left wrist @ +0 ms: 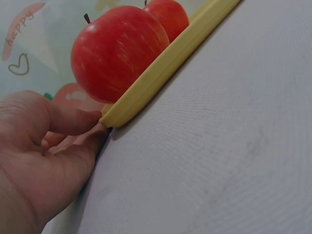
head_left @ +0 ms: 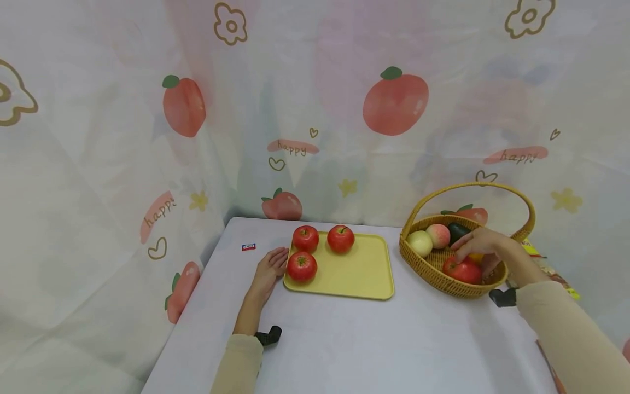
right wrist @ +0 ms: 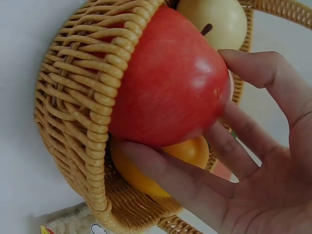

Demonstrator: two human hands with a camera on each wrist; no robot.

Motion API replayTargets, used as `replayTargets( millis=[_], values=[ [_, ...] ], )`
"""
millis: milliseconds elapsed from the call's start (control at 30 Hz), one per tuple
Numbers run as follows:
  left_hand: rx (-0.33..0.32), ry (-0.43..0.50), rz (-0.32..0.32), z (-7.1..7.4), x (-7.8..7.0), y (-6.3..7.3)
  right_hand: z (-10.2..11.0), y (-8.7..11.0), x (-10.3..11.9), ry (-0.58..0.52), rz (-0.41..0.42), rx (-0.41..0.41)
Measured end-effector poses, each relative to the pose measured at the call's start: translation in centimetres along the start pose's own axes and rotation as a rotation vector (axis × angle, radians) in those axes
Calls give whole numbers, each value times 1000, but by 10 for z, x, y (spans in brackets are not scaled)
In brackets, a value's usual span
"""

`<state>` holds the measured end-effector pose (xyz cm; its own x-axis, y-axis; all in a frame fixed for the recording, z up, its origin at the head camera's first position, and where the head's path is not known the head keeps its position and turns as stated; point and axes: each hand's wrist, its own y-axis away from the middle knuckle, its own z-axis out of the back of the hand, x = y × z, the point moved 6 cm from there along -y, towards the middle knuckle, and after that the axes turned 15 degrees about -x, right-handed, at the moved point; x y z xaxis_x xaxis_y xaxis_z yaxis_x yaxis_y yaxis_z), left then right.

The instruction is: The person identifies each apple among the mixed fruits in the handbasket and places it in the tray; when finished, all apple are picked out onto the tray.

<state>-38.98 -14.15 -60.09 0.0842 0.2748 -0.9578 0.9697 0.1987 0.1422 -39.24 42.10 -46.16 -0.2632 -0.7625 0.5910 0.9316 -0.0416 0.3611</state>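
Note:
My left hand (head_left: 269, 268) is at the left edge of a yellow tray (head_left: 354, 273), its thumb and fingers pinching the rim (left wrist: 127, 105) in the left wrist view. Three red apples lie on the tray: a front one (head_left: 302, 267), one behind it (head_left: 305, 238) and one further right (head_left: 340, 239). Over a wicker basket (head_left: 433, 279) at the right, my right hand (head_left: 484, 246) grips another red apple (right wrist: 170, 78). Thumb and fingers spread around that apple, which sits inside the basket's rim.
The basket also holds a pale yellow round fruit (head_left: 420, 243), a peach (head_left: 438, 235), a dark item (head_left: 458, 232) and an orange-yellow fruit (right wrist: 190, 151). Its tall handle (head_left: 472, 185) arches overhead. Printed packets (head_left: 551, 268) lie right of it. A small label (head_left: 248, 247) lies left of the tray.

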Motion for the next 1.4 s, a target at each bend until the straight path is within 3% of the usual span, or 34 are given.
replayTargets(
  millis=[367,933,1400],
  values=[
    [10,-3,-14,0,-1,0,7,5,5,-96,39,-32],
    [-5,-12,-5,1,0,1,12,31,16,-373,59,-76],
    [-4,-4,-10,1,-1,0,-1,48,26,-592,69,-135]
  ],
)
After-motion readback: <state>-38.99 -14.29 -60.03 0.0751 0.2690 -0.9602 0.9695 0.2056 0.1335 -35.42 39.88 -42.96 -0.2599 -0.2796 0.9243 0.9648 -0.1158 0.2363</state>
